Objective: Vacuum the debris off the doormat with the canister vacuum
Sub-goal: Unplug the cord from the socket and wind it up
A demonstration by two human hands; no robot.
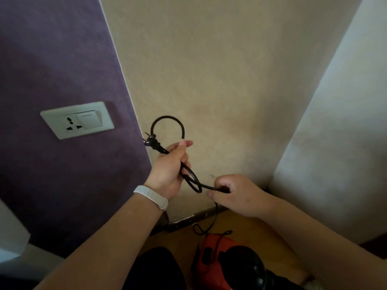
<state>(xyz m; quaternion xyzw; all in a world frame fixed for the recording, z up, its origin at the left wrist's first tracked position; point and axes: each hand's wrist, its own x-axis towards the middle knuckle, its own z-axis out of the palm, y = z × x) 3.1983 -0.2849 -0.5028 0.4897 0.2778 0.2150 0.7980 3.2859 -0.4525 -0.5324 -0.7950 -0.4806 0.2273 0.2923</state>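
Plug: black, prongs aimed up-left at the wall socket, which lies up-left, apart. My left hand, nearer, clenches the power cord just behind it; right hand pinches the cord lower. Canister vacuum: red, on the floor below.

Matt black rubbery cord, glossy red plastic vacuum, smooth white plastic socket plate

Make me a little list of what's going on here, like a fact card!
left hand: holds black cord near the plug
right hand: pinches the cord lower down
plug: not in the socket
wall socket: on purple wall, nothing plugged in
vacuum: red and black, on the floor
doormat: not in view
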